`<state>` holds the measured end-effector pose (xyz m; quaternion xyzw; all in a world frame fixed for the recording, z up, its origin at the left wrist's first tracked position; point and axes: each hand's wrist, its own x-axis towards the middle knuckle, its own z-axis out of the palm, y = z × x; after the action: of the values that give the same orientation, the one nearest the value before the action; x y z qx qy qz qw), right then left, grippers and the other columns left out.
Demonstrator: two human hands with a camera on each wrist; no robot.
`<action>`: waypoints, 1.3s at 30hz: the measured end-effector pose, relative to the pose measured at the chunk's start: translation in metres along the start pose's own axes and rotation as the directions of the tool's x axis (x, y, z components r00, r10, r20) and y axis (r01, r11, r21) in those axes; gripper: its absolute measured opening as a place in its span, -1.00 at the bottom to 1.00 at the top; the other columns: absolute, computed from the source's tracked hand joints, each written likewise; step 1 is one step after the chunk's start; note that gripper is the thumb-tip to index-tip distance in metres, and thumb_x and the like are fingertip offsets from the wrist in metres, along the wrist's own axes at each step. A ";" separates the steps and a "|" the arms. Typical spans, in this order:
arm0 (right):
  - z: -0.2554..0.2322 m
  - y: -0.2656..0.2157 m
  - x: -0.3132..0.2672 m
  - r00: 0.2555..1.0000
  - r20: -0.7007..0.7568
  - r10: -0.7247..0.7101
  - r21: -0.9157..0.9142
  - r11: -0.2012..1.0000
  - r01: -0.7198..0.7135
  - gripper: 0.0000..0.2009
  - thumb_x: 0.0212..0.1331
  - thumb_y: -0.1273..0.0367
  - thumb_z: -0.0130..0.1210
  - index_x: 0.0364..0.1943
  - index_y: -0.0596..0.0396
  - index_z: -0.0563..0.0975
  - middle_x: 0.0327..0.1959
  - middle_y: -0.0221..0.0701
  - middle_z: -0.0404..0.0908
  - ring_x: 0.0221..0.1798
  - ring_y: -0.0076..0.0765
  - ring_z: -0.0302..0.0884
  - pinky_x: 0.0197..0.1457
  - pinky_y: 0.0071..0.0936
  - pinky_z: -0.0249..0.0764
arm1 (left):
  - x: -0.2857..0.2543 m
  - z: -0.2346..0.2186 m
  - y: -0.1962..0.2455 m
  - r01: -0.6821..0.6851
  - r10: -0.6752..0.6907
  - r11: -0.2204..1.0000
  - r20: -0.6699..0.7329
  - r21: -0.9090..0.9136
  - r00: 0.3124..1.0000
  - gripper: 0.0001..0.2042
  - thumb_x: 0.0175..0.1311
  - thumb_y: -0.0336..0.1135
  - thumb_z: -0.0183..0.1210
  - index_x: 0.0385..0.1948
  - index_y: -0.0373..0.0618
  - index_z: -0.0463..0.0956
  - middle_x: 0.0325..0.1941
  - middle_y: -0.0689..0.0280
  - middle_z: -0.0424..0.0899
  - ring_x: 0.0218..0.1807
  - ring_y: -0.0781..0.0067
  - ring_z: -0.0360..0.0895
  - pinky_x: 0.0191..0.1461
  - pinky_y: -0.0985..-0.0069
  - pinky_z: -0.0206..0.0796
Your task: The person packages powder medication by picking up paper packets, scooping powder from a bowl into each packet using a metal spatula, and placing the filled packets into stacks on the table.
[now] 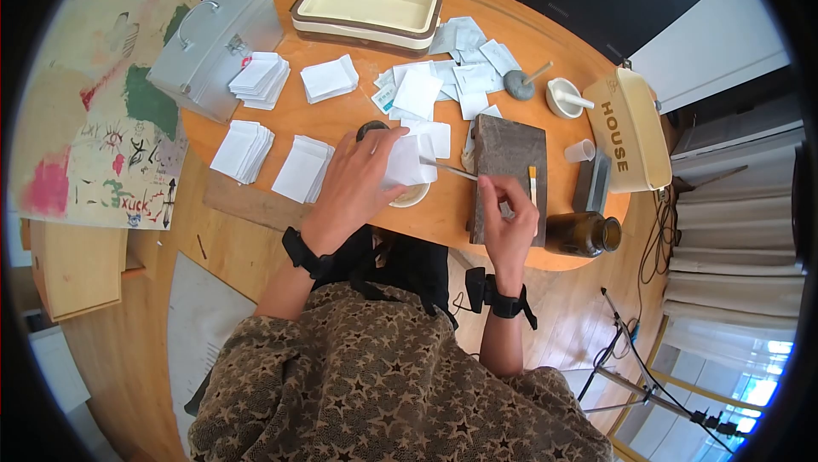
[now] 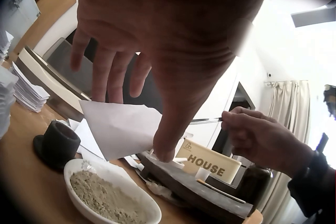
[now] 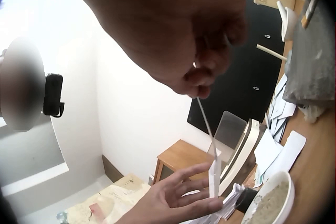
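My left hand [image 1: 354, 181] holds a small white paper packet [image 1: 409, 161] between thumb and fingers, above a white bowl [image 2: 105, 195] of grey-beige powder. A thin metal tool [image 1: 452, 170] is pinched in my right hand [image 1: 509, 219], and its far end reaches the packet's edge; whether it is inside cannot be told. In the right wrist view the tool [image 3: 207, 127] slants down to the packet [image 3: 214, 179]. Beside the bowl stands a small dark round object [image 2: 56, 145].
Several stacks of white packets [image 1: 243, 151] lie at the left. A dark board [image 1: 511, 151] with a brush [image 1: 532, 185] is at the right, near a brown jar [image 1: 584, 235], a mortar [image 1: 564, 97] and a HOUSE box [image 1: 626, 130]. Loose packets [image 1: 417, 91] and a cream tray [image 1: 366, 6] lie farther back.
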<state>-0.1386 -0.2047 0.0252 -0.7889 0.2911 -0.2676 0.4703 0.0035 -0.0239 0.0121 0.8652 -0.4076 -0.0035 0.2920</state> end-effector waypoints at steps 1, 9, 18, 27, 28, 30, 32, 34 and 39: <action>-0.002 0.008 0.003 0.957 0.085 -0.277 -0.177 0.941 0.288 -0.92 0.26 0.41 0.30 -0.30 0.13 0.65 -0.58 -0.47 0.50 -0.51 -0.48 0.35 -0.38 -0.46 0.28 | 0.000 0.004 -0.001 -0.008 0.008 1.000 -0.019 -0.028 1.000 -0.28 -0.03 -0.34 0.49 0.27 -0.05 0.36 0.22 0.14 0.56 0.27 0.05 0.47 0.46 0.11 0.18; -0.012 0.008 0.013 0.765 0.214 -0.608 -0.360 0.679 0.640 -0.89 0.11 0.47 0.37 -0.29 0.02 0.69 -0.58 -0.44 0.47 -0.55 -0.28 0.30 -0.40 -0.35 0.20 | -0.004 0.009 -0.001 0.020 -0.026 0.997 -0.071 -0.081 0.997 -0.30 -0.01 -0.32 0.49 0.26 -0.06 0.39 0.21 0.13 0.54 0.27 0.05 0.45 0.43 0.13 0.20; -0.009 0.004 0.008 0.945 -0.059 -0.321 -0.159 0.938 0.309 -0.92 0.28 0.46 0.31 -0.30 0.19 0.67 -0.51 -0.43 0.60 -0.49 -0.56 0.40 -0.40 -0.57 0.32 | -0.023 -0.008 -0.020 0.221 -0.195 0.971 -0.242 0.085 0.950 -0.35 0.08 -0.13 0.46 0.23 -0.04 0.42 0.13 0.14 0.67 0.20 0.12 0.57 0.48 0.06 0.13; 0.003 0.010 0.000 0.976 -0.003 -0.217 -0.138 0.967 0.214 -0.88 0.31 0.42 0.29 -0.29 0.23 0.66 -0.51 -0.42 0.59 -0.47 -0.59 0.41 -0.39 -0.59 0.33 | -0.059 -0.028 -0.062 0.501 -0.431 0.836 -0.298 0.225 0.852 -0.44 0.09 -0.11 0.46 0.10 -0.08 0.47 -0.03 0.15 0.70 0.07 0.06 0.64 0.36 0.03 0.22; 0.004 0.011 -0.001 0.979 0.007 -0.205 -0.129 0.970 0.204 -0.88 0.31 0.43 0.29 -0.29 0.23 0.66 -0.51 -0.42 0.59 -0.46 -0.59 0.42 -0.38 -0.59 0.34 | -0.061 -0.027 -0.064 0.509 -0.440 0.831 -0.294 0.225 0.849 -0.47 0.08 -0.12 0.46 0.06 -0.09 0.47 -0.06 0.16 0.70 0.07 0.07 0.64 0.34 0.03 0.22; 0.007 0.012 -0.003 0.981 0.021 -0.194 -0.118 0.974 0.195 -0.86 0.33 0.38 0.28 -0.28 0.21 0.66 -0.51 -0.47 0.57 -0.44 -0.62 0.39 -0.34 -0.60 0.31 | -0.062 -0.023 -0.067 0.518 -0.461 0.829 -0.265 0.210 0.847 -0.48 0.10 -0.08 0.46 0.03 -0.07 0.47 -0.06 0.18 0.71 0.05 0.07 0.63 0.33 0.06 0.24; 0.009 0.012 -0.004 0.982 0.036 -0.185 -0.107 0.976 0.187 -0.83 0.35 0.34 0.27 -0.28 0.19 0.66 -0.51 -0.52 0.55 -0.42 -0.66 0.36 -0.30 -0.61 0.28 | -0.065 -0.016 -0.069 0.529 -0.483 0.826 -0.238 0.194 0.843 -0.49 0.11 -0.04 0.45 0.00 -0.05 0.46 -0.06 0.19 0.71 0.04 0.08 0.63 0.33 0.09 0.25; 0.010 0.013 -0.006 0.985 0.058 -0.164 -0.123 0.978 0.170 -0.83 0.34 0.34 0.28 -0.27 0.19 0.67 -0.51 -0.52 0.55 -0.42 -0.65 0.37 -0.29 -0.62 0.30 | -0.069 -0.008 -0.072 0.453 -0.406 0.874 -0.247 0.178 0.880 -0.48 0.03 -0.13 0.49 -0.04 -0.13 0.45 -0.08 0.19 0.67 -0.02 0.04 0.62 0.30 0.08 0.22; 0.011 0.011 -0.006 0.987 0.064 -0.144 -0.121 0.981 0.151 -0.86 0.32 0.39 0.28 -0.27 0.21 0.66 -0.51 -0.44 0.57 -0.44 -0.61 0.40 -0.33 -0.59 0.32 | -0.073 -0.002 -0.073 0.406 -0.350 0.898 -0.283 0.171 0.893 -0.48 0.01 -0.15 0.49 -0.04 -0.11 0.44 -0.04 0.20 0.63 0.01 0.05 0.58 0.29 0.14 0.21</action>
<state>-0.1376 -0.1979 0.0093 -0.8435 0.2348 -0.2611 0.4065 0.0068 0.0646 -0.0405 0.9493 -0.1892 0.0925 0.2335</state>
